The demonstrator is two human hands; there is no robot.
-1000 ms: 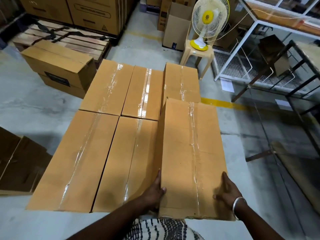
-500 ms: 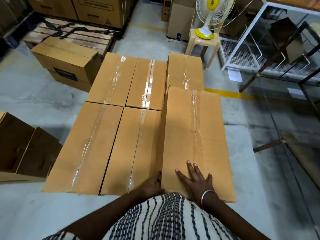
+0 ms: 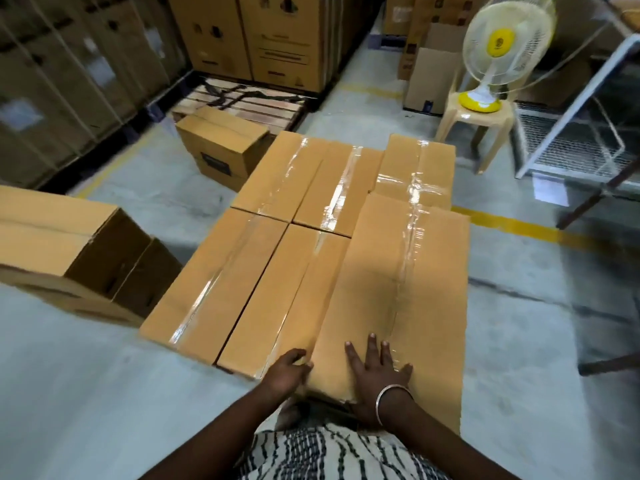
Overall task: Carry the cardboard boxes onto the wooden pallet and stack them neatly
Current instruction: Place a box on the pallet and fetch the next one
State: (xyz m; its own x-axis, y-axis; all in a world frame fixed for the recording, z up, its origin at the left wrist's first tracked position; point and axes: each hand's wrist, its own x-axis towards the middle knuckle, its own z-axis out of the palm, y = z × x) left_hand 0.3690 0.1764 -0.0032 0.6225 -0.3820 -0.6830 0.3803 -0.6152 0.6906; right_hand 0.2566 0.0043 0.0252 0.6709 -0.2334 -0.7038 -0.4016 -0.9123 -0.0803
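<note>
Several long taped cardboard boxes lie side by side in two rows in front of me. The near right box (image 3: 408,282) sits a little higher than its neighbour (image 3: 280,299). My right hand (image 3: 375,377), with a metal bangle, lies flat on that box's near end, fingers spread. My left hand (image 3: 285,372) curls around the box's near left corner. Whatever the boxes rest on is hidden under them. A bare wooden pallet (image 3: 242,103) with black straps lies further back.
A small box stack (image 3: 221,147) stands behind the rows on the left. More brown boxes (image 3: 62,251) sit on the floor at left. A plastic stool (image 3: 479,124) holds a fan (image 3: 498,46). White wire racks (image 3: 571,147) stand at right. Tall cartons (image 3: 273,39) line the back.
My right hand moved from the box's right edge onto its top. The view has swung left and up, so more of the left boxes and back cartons show.
</note>
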